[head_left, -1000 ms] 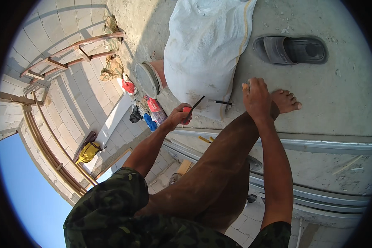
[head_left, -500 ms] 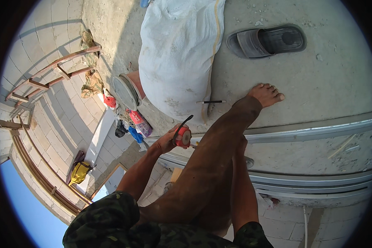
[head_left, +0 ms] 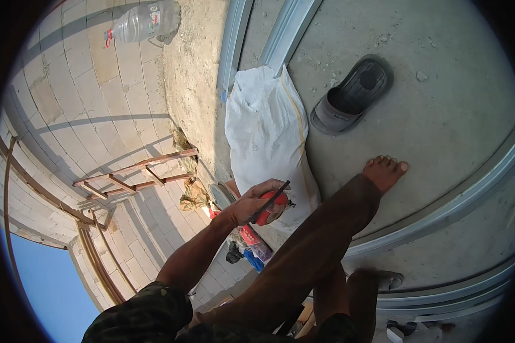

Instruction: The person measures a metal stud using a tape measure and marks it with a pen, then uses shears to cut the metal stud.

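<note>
Head view: a pale block wall (head_left: 80,151) fills the area left of the left hand (head_left: 263,206), curving away at the dark fisheye rim, and a grey concrete floor (head_left: 452,108) spreads to its right. Metal channels (head_left: 289,34) lie far beyond that hand, cut off by the upper edge. A bare leg (head_left: 303,251) crosses to the right of the left hand and ends in a bare foot (head_left: 386,171); it covers the right hand, so whether that one is open or closed I cannot tell. Just beyond the left hand lies a full white woven sack (head_left: 266,137), its near end partly masked by the fingers. Left of the hand, a reddish-brown ladder (head_left: 120,183) stands near the wall. Farther off on that side is a large clear plastic bottle (head_left: 146,23) with a red cap. Beyond the foot sits a dark grey slide sandal (head_left: 355,91). Below the left wrist, a red and purple package (head_left: 256,241) is half hidden by the leg. The left hand's fingers are wrapped around a red rounded case (head_left: 273,207), exact kind unclear. Smallest is a dark strip (head_left: 272,201) slanting across the case.
</note>
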`<move>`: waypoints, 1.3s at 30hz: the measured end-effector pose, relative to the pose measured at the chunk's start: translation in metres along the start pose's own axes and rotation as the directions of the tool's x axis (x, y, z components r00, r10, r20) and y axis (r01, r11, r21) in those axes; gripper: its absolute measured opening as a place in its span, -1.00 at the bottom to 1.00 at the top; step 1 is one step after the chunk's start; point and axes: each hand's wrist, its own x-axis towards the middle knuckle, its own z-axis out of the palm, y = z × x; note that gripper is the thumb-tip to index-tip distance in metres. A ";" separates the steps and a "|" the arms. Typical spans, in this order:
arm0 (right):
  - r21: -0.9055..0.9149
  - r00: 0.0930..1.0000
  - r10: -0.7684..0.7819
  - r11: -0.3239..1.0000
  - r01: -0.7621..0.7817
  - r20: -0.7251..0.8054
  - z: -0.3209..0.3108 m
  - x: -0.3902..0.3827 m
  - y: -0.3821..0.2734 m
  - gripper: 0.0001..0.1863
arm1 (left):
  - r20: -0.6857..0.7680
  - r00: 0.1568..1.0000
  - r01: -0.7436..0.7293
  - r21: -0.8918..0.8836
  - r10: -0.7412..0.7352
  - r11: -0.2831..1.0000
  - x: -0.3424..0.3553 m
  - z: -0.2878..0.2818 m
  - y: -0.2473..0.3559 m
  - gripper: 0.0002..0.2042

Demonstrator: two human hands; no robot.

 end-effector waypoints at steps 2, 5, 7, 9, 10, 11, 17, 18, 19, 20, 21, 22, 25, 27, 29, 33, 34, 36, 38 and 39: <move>-0.007 0.999 -0.051 0.999 0.051 0.011 0.010 -0.007 0.005 -0.83 | -0.074 0.996 0.005 0.541 0.041 0.841 0.029 0.027 0.068 -0.30; -0.045 0.990 -0.137 0.989 0.138 0.039 0.024 -0.023 0.014 -0.84 | 0.022 0.991 -0.081 0.882 0.130 0.464 0.076 0.051 0.132 -0.11; -0.076 0.983 -0.182 0.980 0.182 0.008 0.018 -0.035 0.022 -0.84 | -0.032 0.998 0.014 0.941 0.048 0.337 0.116 0.076 0.154 0.00; -0.128 0.964 -0.257 0.961 0.247 -0.064 -0.005 -0.044 0.034 -0.85 | -0.058 0.998 0.052 0.977 0.024 0.206 0.148 0.084 0.165 0.02; -0.173 0.948 -0.299 0.945 0.278 -0.107 -0.020 -0.047 0.046 -0.85 | -0.041 0.998 0.036 0.989 0.038 0.141 0.166 0.074 0.160 0.02; -0.196 0.931 -0.329 0.934 0.297 -0.156 -0.036 -0.050 0.056 -0.85 | -0.025 0.998 0.021 0.997 0.049 0.076 0.183 0.069 0.153 0.02; 0.121 0.936 -0.187 0.965 0.232 -0.298 -0.067 -0.149 -0.022 -0.89 | -0.327 0.920 0.284 0.936 -0.216 -0.206 0.205 0.059 0.146 -0.42; 0.131 0.923 -0.182 0.963 0.238 -0.339 -0.072 -0.171 -0.040 -0.89 | -0.307 0.912 0.322 0.946 -0.272 0.013 0.200 0.067 0.148 -0.46; 0.058 0.924 -0.201 0.971 0.232 -0.325 -0.086 -0.183 -0.046 -0.89 | -0.274 0.904 0.356 0.907 -0.329 0.224 0.192 0.081 0.150 -0.50; 0.106 0.917 -0.207 0.961 0.257 -0.342 -0.100 -0.187 -0.048 -0.88 | -0.235 0.898 0.389 0.820 -0.372 0.420 0.184 0.091 0.155 -0.54; 0.149 0.913 -0.218 0.947 0.283 -0.346 -0.111 -0.190 -0.049 -0.88 | -0.053 0.968 0.213 0.686 -0.243 0.696 0.176 0.091 0.153 -0.58; 0.189 0.909 -0.230 0.932 0.309 -0.348 -0.117 -0.192 -0.049 -0.87 | 0.003 0.973 0.183 0.596 -0.230 0.781 0.172 0.091 0.153 -0.57; -0.219 0.771 -0.500 0.866 0.450 -0.393 -0.149 -0.202 -0.039 -0.92 | 0.240 0.942 0.167 0.269 -0.234 0.949 0.152 0.144 0.171 -0.47; -0.050 0.826 -0.387 0.914 0.403 -0.410 -0.150 -0.216 -0.061 -0.93 | 0.354 0.926 0.163 -0.064 -0.130 0.985 0.155 0.158 0.167 -0.45; 0.141 0.866 -0.276 0.922 0.361 -0.417 -0.146 -0.240 -0.093 -0.94 | 0.396 0.918 0.156 -0.335 -0.012 0.929 0.166 0.181 0.161 -0.45; 0.160 0.813 -0.287 0.895 0.416 -0.506 -0.157 -0.278 -0.116 -0.91 | 0.242 0.966 0.038 -0.483 0.091 0.875 0.176 0.226 0.154 -0.48; 0.114 0.775 -0.343 0.877 0.466 -0.530 -0.165 -0.288 -0.120 -0.90 | 0.176 0.980 -0.008 -0.449 0.097 0.893 0.176 0.230 0.155 -0.50; 0.041 0.689 -0.435 0.829 0.558 -0.580 -0.176 -0.313 -0.129 -0.87 | 0.273 0.962 0.083 -0.374 0.024 0.924 0.173 0.219 0.156 -0.55; 0.075 0.665 -0.399 0.822 0.564 -0.631 -0.177 -0.353 -0.159 -0.89 | 0.299 0.954 0.107 -0.325 -0.006 0.939 0.144 0.213 0.160 -0.57; 0.094 0.655 -0.381 0.817 0.569 -0.652 -0.176 -0.375 -0.182 -0.90 | 0.293 0.956 0.110 -0.271 -0.027 0.956 0.127 0.209 0.165 -0.56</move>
